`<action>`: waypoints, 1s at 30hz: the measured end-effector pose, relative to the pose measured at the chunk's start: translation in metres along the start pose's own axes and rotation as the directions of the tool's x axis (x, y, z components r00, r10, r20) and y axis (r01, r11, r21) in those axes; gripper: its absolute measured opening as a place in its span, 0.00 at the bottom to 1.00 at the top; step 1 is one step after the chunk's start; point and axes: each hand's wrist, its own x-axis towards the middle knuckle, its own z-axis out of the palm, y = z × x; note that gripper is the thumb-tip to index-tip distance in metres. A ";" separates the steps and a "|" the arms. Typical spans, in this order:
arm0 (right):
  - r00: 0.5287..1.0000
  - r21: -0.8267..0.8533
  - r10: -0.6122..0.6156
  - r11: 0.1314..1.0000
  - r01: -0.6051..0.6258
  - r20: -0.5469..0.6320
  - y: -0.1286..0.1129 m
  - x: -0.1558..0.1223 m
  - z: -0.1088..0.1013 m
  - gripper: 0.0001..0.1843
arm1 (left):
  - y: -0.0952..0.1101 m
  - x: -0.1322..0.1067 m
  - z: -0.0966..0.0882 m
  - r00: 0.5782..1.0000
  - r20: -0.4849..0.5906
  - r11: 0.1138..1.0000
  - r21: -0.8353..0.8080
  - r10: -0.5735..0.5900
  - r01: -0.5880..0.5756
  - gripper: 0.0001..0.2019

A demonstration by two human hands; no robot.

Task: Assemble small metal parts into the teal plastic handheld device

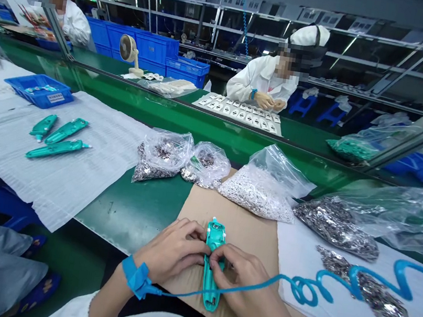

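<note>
A teal plastic housing (210,285), long and narrow with a white tip at its far end, lies lengthwise on brown cardboard (262,245) in front of me. From its left side my left hand (174,245) pinches it near the middle, fingers curled. My right hand (244,274) is closed at the right side, thumb and forefinger pressed together over the housing's middle. Whatever small part may be between those fingertips is hidden. A blue wrist strap (138,277) is around my left wrist, and its coiled blue cord (305,289) crosses over the housing and my right hand.
Bags of small metal parts (161,159) and white parts (258,192) line the back edge. Loose metal pieces (370,288) lie on white paper at right. Several teal housings (59,149) and a blue tray (41,90) are at left. A co-worker (267,79) sits opposite.
</note>
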 end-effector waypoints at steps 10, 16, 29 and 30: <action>0.997 -0.033 -0.076 0.997 0.077 0.032 -0.002 0.000 -0.009 0.10 | -0.002 -0.001 0.007 0.999 -0.042 1.000 -0.003 0.003 -0.003 0.06; 0.988 -0.083 -0.150 0.985 0.153 0.044 0.005 -0.003 -0.011 0.11 | -0.002 -0.001 0.007 0.998 -0.055 1.000 0.002 0.019 -0.019 0.06; 0.979 -0.303 -0.188 0.931 0.202 0.073 -0.003 0.001 -0.029 0.14 | -0.003 -0.003 0.009 0.996 -0.081 1.000 -0.008 0.027 -0.027 0.08; 0.982 -0.306 -0.183 0.933 0.190 0.054 -0.004 0.007 -0.038 0.14 | -0.003 -0.004 0.009 0.996 -0.084 1.000 -0.012 0.025 -0.026 0.09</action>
